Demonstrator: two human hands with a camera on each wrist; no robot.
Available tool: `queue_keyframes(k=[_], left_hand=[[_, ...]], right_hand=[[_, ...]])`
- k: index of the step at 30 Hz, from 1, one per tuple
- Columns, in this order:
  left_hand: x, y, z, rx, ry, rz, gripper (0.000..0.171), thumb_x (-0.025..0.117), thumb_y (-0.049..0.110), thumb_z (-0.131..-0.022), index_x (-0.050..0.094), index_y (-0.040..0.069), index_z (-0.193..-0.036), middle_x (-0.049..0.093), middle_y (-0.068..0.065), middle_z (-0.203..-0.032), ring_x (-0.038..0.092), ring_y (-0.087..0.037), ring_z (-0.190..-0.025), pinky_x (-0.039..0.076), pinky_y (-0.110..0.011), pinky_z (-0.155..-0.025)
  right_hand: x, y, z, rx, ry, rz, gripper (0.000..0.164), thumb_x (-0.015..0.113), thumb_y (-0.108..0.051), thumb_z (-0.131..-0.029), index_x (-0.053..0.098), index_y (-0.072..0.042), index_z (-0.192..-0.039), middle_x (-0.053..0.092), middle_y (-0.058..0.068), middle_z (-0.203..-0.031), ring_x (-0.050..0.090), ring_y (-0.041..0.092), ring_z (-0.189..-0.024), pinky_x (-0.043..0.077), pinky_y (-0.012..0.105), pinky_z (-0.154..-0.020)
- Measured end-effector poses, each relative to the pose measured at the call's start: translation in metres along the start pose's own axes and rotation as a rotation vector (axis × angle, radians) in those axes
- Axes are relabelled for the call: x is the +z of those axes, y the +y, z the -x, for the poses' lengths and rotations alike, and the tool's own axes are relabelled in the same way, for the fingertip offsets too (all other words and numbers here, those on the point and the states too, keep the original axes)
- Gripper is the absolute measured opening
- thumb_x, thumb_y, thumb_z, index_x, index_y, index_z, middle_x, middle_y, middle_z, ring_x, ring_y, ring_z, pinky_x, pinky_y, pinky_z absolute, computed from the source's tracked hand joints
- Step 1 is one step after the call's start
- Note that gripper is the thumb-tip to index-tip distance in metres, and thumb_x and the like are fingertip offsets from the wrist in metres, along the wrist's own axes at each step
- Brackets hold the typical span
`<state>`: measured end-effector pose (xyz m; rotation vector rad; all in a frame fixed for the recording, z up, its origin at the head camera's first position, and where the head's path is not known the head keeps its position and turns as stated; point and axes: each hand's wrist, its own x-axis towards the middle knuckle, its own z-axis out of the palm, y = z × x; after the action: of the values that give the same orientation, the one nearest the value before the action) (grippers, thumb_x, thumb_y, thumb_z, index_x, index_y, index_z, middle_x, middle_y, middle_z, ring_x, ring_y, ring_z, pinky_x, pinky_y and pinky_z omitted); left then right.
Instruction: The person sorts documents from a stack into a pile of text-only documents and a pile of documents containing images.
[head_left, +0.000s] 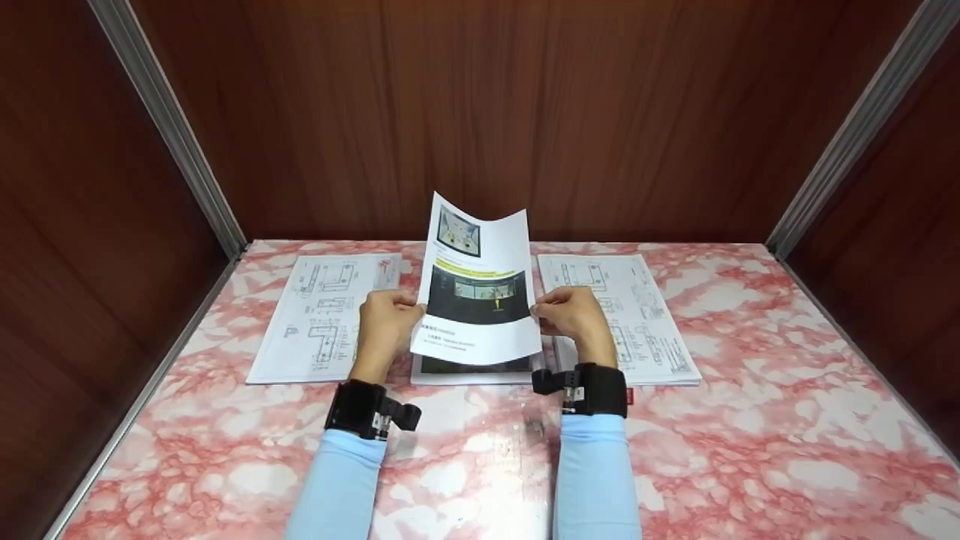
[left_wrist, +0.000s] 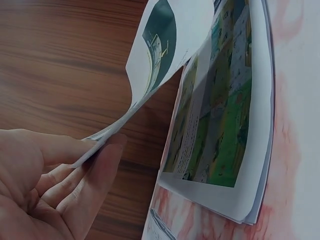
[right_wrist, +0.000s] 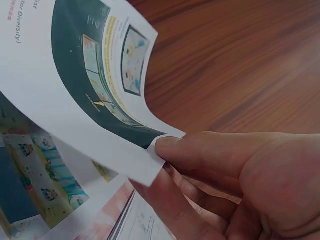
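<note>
A printed sheet of paper with pictures and text is held up above the table, bowed in the middle. My left hand pinches its left edge between thumb and fingers. At the opposite edge, my right hand pinches it the same way, thumb on the printed face in the right wrist view. Below the raised sheet lies a stack of papers with a colourful picture on top, mostly covered by the sheet in the head view. The two hands do not touch that stack.
A left pile of technical drawings and a right pile of drawings flank the middle stack. All rest on a red and white marbled table. Brown wood-grain panels with metal corner posts enclose the back and sides.
</note>
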<state>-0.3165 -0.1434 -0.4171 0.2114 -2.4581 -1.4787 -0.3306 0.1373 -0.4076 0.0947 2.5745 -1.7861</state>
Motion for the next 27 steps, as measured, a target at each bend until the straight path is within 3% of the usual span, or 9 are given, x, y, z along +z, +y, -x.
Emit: queue_keyframes(k=[16, 27], left_hand=[[0.004, -0.008, 0.001, 0.03, -0.019, -0.067, 0.013, 0.078, 0.012, -0.084, 0.082, 0.002, -0.092, 0.079, -0.012, -0.087, 0.073, -0.026, -0.08, 0.055, -0.038, -0.072], [0.011, -0.021, 0.0, 0.009, -0.058, -0.113, 0.017, 0.078, 0.011, -0.084, 0.079, -0.003, -0.094, 0.078, -0.019, -0.096, 0.071, -0.037, -0.095, 0.054, -0.048, -0.087]], right_hand=[[0.0, 0.009, -0.002, 0.05, -0.023, 0.045, 0.017, 0.072, -0.004, -0.091, 0.076, 0.007, -0.103, 0.072, 0.01, -0.085, 0.069, 0.014, -0.071, 0.061, 0.028, -0.069], [0.002, 0.021, -0.005, 0.092, -0.048, 0.092, 0.013, 0.073, -0.004, -0.089, 0.075, 0.005, -0.098, 0.07, 0.006, -0.078, 0.069, 0.015, -0.07, 0.061, 0.03, -0.07]])
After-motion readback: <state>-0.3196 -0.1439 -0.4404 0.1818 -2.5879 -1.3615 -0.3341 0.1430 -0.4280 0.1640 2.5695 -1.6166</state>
